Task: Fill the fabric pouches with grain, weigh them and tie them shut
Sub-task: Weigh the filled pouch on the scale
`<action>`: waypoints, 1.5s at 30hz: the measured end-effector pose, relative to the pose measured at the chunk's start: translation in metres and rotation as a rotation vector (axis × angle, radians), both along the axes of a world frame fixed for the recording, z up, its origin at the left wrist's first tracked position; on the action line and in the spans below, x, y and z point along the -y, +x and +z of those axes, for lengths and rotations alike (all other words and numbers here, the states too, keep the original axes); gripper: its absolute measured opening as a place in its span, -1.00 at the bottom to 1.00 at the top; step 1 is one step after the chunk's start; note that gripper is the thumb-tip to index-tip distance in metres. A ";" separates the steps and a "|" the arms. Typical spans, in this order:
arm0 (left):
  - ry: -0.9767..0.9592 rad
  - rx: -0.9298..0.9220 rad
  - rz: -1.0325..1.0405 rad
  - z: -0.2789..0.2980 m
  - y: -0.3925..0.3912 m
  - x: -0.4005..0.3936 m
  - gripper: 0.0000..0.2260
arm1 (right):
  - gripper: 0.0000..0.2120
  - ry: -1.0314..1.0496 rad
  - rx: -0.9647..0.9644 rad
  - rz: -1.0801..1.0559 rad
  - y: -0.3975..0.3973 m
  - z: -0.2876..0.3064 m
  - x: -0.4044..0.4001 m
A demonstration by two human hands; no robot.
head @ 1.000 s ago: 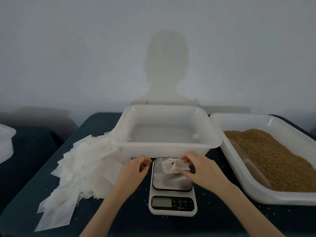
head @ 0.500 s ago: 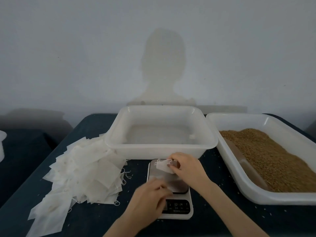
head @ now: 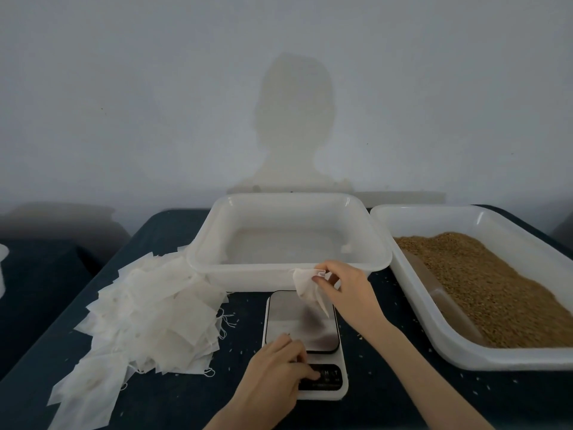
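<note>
pouch (head: 305, 285) in right hand (head: 344, 287)

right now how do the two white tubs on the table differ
The middle tub holds no grain, only a small white scrap in its far right corner; the right tub is heaped with brown grain. The middle tub sits square-on behind the scale; the right tub runs off frame. Both are white plastic.

The left hand (head: 276, 373) hides the scale (head: 305, 342) display; button labels too blurred.
</note>
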State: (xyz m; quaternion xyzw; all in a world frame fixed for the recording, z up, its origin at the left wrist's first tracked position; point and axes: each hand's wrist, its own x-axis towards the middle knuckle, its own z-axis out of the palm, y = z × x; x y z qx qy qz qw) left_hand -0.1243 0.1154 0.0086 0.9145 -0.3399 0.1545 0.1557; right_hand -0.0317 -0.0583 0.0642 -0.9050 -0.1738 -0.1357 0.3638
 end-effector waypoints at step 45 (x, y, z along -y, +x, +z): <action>-0.301 -0.148 0.312 0.010 0.027 -0.037 -0.69 | -0.95 0.034 0.013 0.022 -0.003 0.003 -0.001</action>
